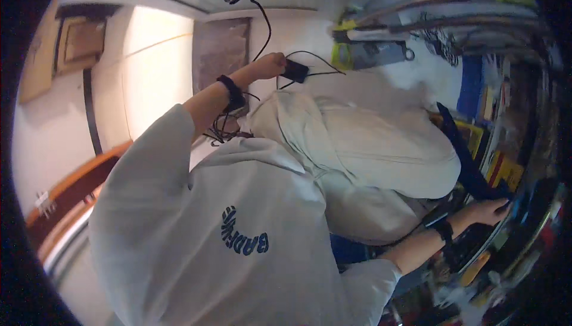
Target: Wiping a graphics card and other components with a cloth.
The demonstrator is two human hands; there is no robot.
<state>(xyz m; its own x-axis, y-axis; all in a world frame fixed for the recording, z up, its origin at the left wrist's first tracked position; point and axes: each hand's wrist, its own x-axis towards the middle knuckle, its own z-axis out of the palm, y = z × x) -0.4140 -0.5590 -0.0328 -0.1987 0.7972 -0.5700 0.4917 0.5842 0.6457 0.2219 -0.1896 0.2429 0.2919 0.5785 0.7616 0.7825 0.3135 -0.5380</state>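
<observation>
My left hand (272,64) grips a small black rectangular device (296,71) in front of my knees. Thin black cables (315,74) loop around and behind it. On that wrist is a black band (231,92). Off to the right, my right hand (485,213) reaches down among things by a shelf edge, also with a band (444,232) at the wrist. Its fingers lie against the lower end of a long dark object (464,156); blur hides whether they hold it. My legs in pale trousers (366,147) are bent beneath me.
A blurred, crowded shelf (514,165) with yellow boxes (505,172) runs down the right. Ahead lie a grey and lime-green item (375,54) and tangled dark wires (435,40). A black cable (263,18) hangs from above. An orange-brown wooden edge (80,178) stands at left.
</observation>
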